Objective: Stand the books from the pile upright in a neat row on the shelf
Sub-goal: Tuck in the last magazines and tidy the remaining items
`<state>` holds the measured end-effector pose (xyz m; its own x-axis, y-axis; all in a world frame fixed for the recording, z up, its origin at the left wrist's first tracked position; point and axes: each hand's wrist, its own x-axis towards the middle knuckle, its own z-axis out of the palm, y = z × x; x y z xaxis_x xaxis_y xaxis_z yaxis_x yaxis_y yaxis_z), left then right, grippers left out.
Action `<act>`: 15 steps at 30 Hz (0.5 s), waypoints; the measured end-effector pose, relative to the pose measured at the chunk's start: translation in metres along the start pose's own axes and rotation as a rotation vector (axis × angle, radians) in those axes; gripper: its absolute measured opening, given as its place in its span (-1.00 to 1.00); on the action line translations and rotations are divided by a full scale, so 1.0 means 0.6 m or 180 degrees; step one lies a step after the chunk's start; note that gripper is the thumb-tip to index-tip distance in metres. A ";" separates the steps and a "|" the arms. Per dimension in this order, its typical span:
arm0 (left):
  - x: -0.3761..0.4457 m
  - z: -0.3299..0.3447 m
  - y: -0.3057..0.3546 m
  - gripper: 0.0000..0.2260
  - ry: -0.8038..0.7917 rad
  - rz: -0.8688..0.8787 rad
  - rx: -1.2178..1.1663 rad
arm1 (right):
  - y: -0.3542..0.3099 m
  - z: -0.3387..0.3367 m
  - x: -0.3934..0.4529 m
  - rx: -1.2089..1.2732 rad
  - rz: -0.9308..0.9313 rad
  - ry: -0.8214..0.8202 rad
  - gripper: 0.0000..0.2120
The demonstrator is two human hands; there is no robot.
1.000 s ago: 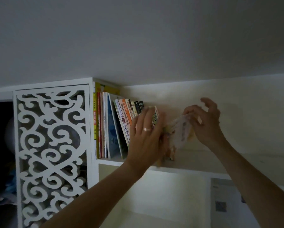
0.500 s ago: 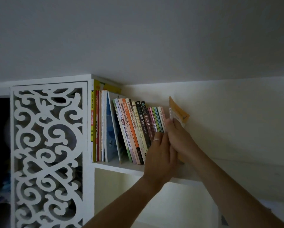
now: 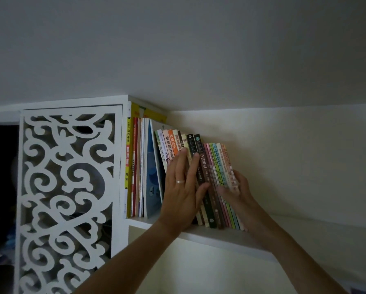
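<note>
My left hand (image 3: 183, 194) covers the lower spines in the middle of the row of books (image 3: 201, 179), and my right hand (image 3: 236, 188) hides the bottom of the last few thin ones, so I cannot read those titles; the light is dim and the small print on the pastel spines is too faint to make out. Left of the carved white screen (image 3: 67, 200) the space is dark and I cannot tell what lies there. The shelf (image 3: 224, 237) is a white board set high against a pale wall, close under the grey ceiling. The books stand on it from the screen's edge rightward: the tall yellow and red ones upright, a blue one tilted, then the shorter ones leaning left, dark spines in the middle and pink, green and blue ones at the right end. My left fingers lie straight and flat against the spines, holding nothing; my right hand curls round the right-hand end of the row, thumb on the spines.
</note>
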<state>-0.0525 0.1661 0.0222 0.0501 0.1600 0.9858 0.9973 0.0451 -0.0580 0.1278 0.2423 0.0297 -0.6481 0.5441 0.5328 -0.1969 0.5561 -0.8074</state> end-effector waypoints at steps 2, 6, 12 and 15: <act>0.002 -0.005 -0.012 -0.40 -0.0031 0.0156 0.0077 | 0.006 0.002 -0.002 -0.0210 -0.0164 -0.0058 -0.28; 0.006 -0.027 -0.064 -0.42 -0.0193 0.0440 0.0216 | -0.011 0.051 0.013 -0.0242 -0.0274 0.0067 -0.43; 0.007 -0.030 -0.073 -0.39 -0.0199 0.0499 0.0182 | 0.002 0.075 0.030 -0.0306 -0.0409 0.0233 -0.29; 0.007 -0.030 -0.073 -0.27 -0.0253 0.0452 0.0157 | 0.011 0.069 0.035 -0.0325 -0.0399 0.0218 -0.19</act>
<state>-0.0951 0.1473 0.0320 0.1841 0.2456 0.9517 0.9765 0.0646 -0.2055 0.0823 0.2316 0.0252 -0.5710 0.5058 0.6466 -0.1951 0.6815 -0.7054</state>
